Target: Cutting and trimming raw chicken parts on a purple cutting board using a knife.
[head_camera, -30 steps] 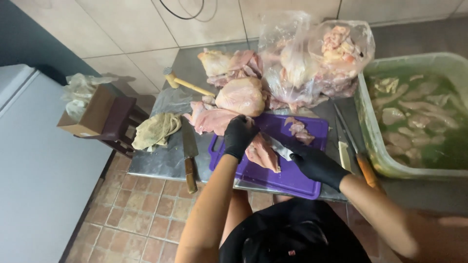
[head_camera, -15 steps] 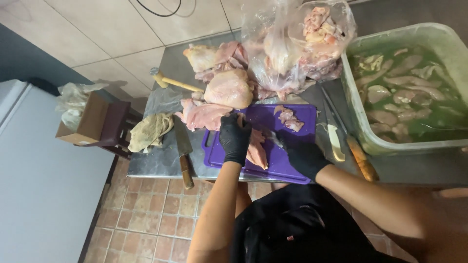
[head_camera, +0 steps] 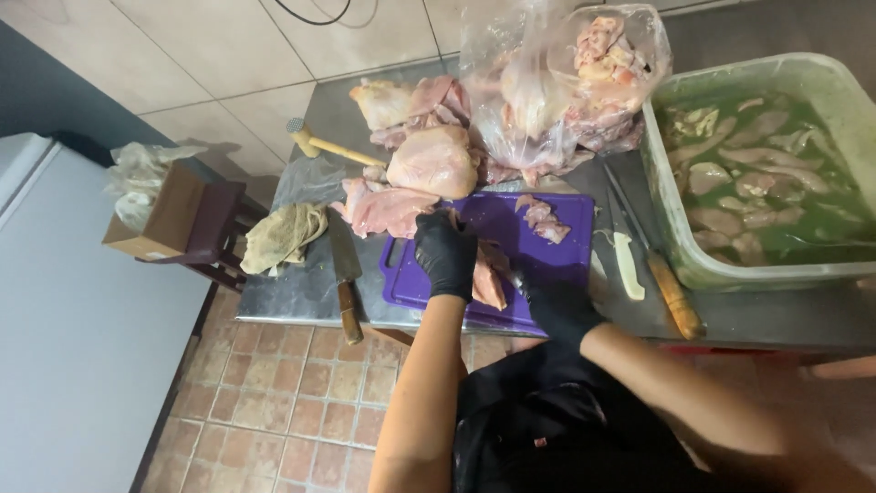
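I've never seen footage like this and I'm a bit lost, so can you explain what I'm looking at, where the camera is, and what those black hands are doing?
There is no machine here. The camera sits on a person's head and looks down, so the arms reaching up from the bottom are that person's own, in black gloves.

The left hand presses on a piece of raw chicken lying on a purple cutting board. The right hand is right beside that meat; I cannot tell at this moment whether it holds anything.

The board lies on a metal table. Also on it are more raw chicken, a clear plastic bag of chicken, a green tub of meat in green liquid, a wooden-handled cleaver, a mallet, a rag and a white-handled knife.
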